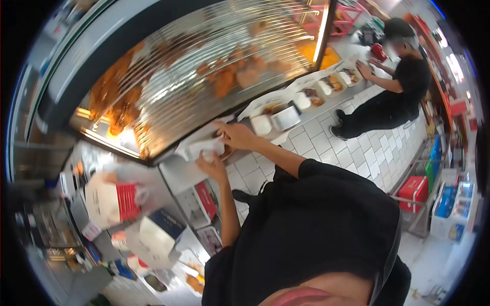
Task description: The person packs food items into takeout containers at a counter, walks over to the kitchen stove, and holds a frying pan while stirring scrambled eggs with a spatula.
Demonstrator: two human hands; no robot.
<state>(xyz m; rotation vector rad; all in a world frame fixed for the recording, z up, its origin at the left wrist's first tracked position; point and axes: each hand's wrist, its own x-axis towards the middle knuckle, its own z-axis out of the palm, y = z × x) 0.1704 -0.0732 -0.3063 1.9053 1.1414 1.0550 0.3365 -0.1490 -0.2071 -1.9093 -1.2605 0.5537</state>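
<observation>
My left hand (212,166) grips the near side of a white takeaway food box (205,148), its fingers bent round the edge. Across the same box lies my right hand (237,136), with curled fingers at its far edge. Brownish food shows partly beneath my right hand; the rest is hidden. White paper sticks out around the box on the narrow metal counter. Just right of my hands stands another white box (286,118), its lid raised.
A glass-fronted warming cabinet (224,66) with fried food runs along the counter. Several open food boxes (334,83) continue to the right, where a co-worker in black (408,76) reaches over them. Carton boxes (104,199) stand at left. A red bin (413,194) sits on a rack at right.
</observation>
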